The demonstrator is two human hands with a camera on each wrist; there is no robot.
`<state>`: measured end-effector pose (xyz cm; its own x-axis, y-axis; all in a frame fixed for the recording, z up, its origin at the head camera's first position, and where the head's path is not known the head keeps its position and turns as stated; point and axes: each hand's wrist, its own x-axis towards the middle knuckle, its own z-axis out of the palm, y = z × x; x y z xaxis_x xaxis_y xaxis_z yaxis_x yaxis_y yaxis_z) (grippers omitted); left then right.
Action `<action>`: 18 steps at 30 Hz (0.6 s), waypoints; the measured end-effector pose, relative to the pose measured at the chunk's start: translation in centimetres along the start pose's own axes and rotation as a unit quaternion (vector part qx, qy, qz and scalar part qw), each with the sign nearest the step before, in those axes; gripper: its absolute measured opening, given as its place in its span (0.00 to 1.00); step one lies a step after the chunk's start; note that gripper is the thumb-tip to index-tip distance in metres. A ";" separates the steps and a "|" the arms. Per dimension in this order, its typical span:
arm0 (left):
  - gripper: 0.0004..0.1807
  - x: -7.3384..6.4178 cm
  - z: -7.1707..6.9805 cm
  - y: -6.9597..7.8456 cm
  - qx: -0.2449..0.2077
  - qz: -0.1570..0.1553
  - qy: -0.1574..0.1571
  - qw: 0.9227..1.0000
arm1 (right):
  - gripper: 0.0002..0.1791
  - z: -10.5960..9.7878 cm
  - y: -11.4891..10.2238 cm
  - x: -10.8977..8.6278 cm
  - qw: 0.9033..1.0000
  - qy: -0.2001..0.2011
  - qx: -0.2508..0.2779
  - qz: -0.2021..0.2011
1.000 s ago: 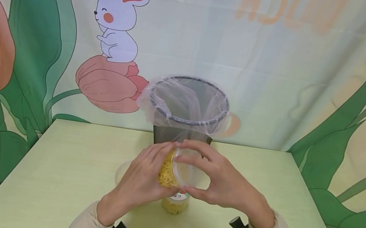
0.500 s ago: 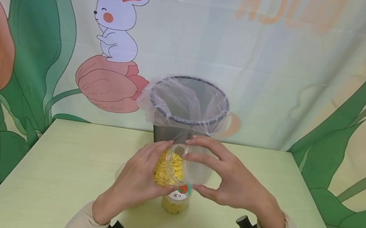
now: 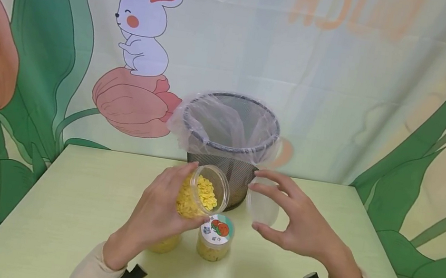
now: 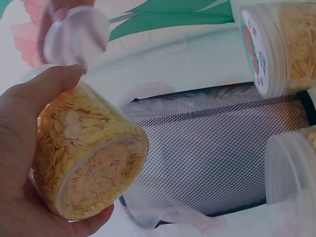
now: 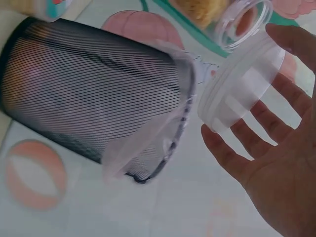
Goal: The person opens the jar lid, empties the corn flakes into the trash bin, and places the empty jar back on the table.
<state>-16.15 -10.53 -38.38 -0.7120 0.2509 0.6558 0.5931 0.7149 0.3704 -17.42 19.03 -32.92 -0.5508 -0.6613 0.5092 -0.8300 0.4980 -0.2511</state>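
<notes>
My left hand (image 3: pixel 159 204) grips a clear plastic jar (image 4: pixel 94 153) of yellow flakes, its fingers and thumb curled round the side. The jar is tilted, with its uncovered mouth facing right; flakes (image 3: pixel 206 194) show inside the rim. To the right, my right hand (image 3: pixel 296 212) holds a translucent round lid (image 5: pixel 242 84) by its edge between thumb and fingers, apart from the jar. Below them a second jar (image 3: pixel 213 248), with a white and green tomato label on its lid, stands upright on the table. Another jar (image 3: pixel 166 244) stands partly hidden behind my left hand.
A black mesh waste bin (image 3: pixel 222 170) stands at the back of the pale table (image 3: pixel 77 213), lined with a clear bag (image 3: pixel 183 128) folded over its rim. Behind it hangs a cloth backdrop (image 3: pixel 328 97) printed with a rabbit and tulips.
The lid has come off the jar: my right hand has carried it right. My left hand has drawn the jar left and turned its mouth more toward the camera, uncovering the labelled jar below.
</notes>
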 end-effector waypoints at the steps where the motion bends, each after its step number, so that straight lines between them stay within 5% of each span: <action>1: 0.60 0.0 -0.1 -0.1 0.000 -0.001 0.002 1.000 | 0.35 0.1 0.3 -0.3 1.000 0.000 -0.004 0.008; 11: 0.58 0.2 -0.8 -0.9 0.000 -0.001 0.028 1.000 | 0.36 2.2 3.8 -2.5 0.999 0.010 -0.035 0.034; 18: 0.59 0.2 -1.2 -1.2 0.001 -0.010 0.031 0.999 | 0.34 5.0 6.4 -4.5 0.993 -0.052 -0.053 0.089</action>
<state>-16.52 -12.09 -37.95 -0.6986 0.1956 0.6882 0.5783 0.7208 0.3822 -20.74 22.36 -40.94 -0.6989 -0.6084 0.3759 -0.7075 0.6651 -0.2389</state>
